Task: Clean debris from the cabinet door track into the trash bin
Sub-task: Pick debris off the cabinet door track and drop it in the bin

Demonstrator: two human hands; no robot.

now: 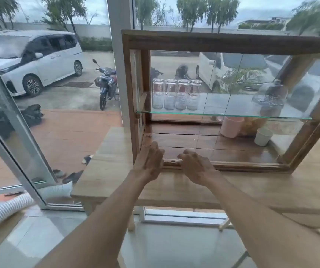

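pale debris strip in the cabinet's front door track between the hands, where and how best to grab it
Probably pinch the pale debris strip at its right end, beside the right hand, coming from above and in front. It lies lengthwise in the narrow wooden door track, so only fingertips would fit. The left hand covers its left end. The motion blur hides its exact shape.

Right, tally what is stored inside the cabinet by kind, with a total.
Clear glasses, upside down on the glass shelf: 4
Glass dome cover on the shelf: 1
Pink cup on the cabinet floor: 1
White cup on the cabinet floor: 1
Total: 7
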